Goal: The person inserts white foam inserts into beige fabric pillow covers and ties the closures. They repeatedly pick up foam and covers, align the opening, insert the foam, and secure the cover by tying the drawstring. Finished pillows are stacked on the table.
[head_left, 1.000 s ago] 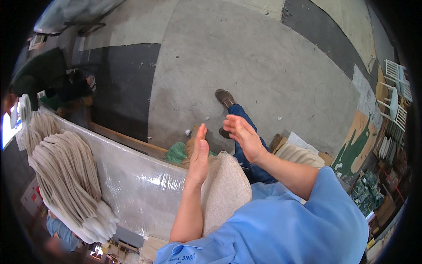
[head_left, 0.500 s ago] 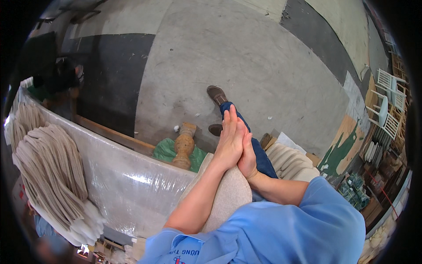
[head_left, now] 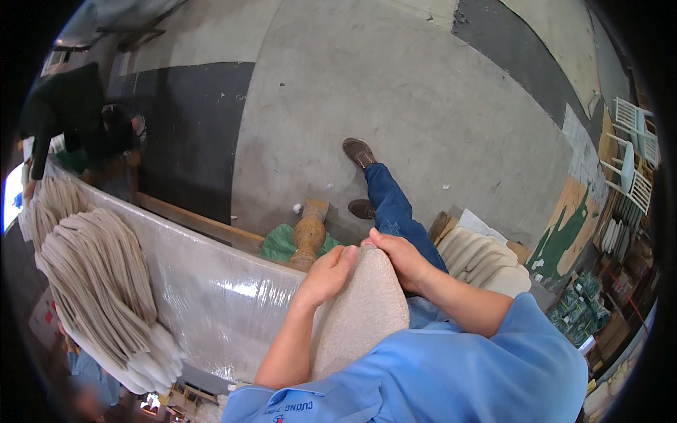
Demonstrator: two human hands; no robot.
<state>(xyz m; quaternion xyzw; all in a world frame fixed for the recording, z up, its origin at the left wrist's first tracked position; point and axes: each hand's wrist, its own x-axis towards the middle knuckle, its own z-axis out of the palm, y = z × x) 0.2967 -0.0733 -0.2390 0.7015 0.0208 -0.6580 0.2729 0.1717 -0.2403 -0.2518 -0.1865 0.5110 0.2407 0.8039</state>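
Note:
A beige fabric-covered cushion [head_left: 368,304] lies against my front, its rounded far end pointing away from me. My left hand [head_left: 328,276] is closed around the left edge near that end, the thumb on top. At the tip and right edge, my right hand [head_left: 399,259] grips the same cushion with its thumb over the top. The fingers of both hands are partly hidden beneath the fabric.
A plastic-wrapped table [head_left: 211,303] curves along my left, with a pile of beige fabric covers [head_left: 95,271] on it. Near its edge stands a turned wooden leg [head_left: 309,233] by green plastic [head_left: 278,243]. Stacked cushions [head_left: 483,257] lie right; another person [head_left: 81,116] is far left.
My hands were pressed palm to palm above the cushion. They have parted, come back toward me and taken hold of the cushion's far end from both sides.

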